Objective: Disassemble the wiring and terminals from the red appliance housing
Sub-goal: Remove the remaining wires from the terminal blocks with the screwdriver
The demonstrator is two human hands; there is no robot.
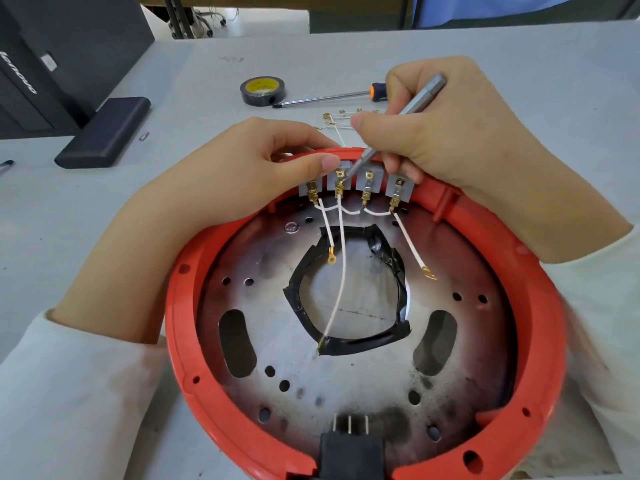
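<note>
Four grey terminal blocks (356, 183) sit in a row on the far rim of the red housing (180, 306), which lies open side up on the table (104, 237), each with a brass terminal and white wires (337, 271) attached. The left hand (221, 188) curls over the far rim with its thumb pressed by the second block, while the right hand (446, 143) pinches a slim driver (391, 129), tip on that block's terminal. Judged advice: keep the tip seated square, steady the block with the thumb, and avoid levering against the brass tab.
</note>
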